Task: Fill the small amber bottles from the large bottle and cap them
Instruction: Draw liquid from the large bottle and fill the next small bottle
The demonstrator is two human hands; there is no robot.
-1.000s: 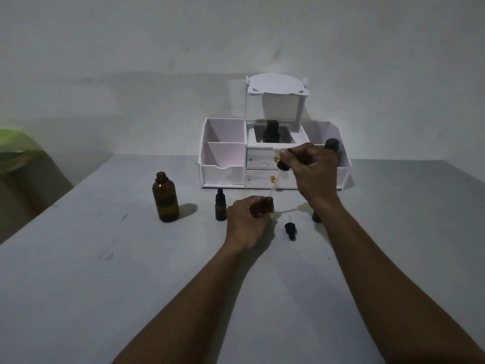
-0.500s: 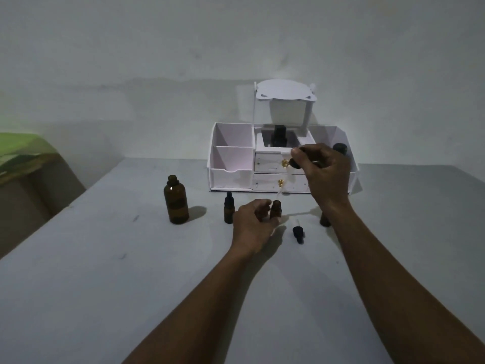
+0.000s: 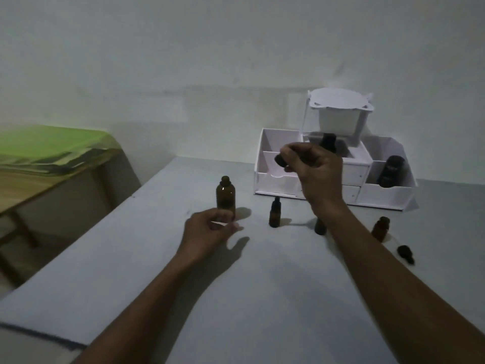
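**Left hand [image 3: 210, 229] lets go of the small amber bottle [image 3: 320, 228]**

Since the earlier frames the left hand has released the small amber bottle it was steadying. It has moved to the lower left of centre and now hovers just in front of the large amber bottle [image 3: 225, 197]. Its fingers are loosely curled, with thumb and forefinger apart, and it grips nothing. Whether a fingertip touches the large bottle cannot be told.

The right hand [image 3: 312, 166] has risen and swung left across the frame. It pinches a black dropper cap [image 3: 280, 160] between thumb and fingertips, held in the air in front of the white organiser [image 3: 388, 195]. The cap's glass tube cannot be made out in the dim light.

The view itself has turned left, so the organiser now sits right of centre.

The small amber bottle stands upright on the grey table [image 3: 262, 298], partly hidden behind the right wrist. To its left a capped small bottle [image 3: 274, 212] stands between it and the large amber bottle. Right of the forearm stands an open small bottle [image 3: 380, 228], and a loose dropper cap [image 3: 405, 254] lies on its side just below and right of it.

Two dark bottles stand in the organiser — one in the right compartment [image 3: 392, 170], one in the middle [image 3: 328, 140] behind the right hand. A green-covered surface [image 3: 52, 145] fills the left edge of the frame.
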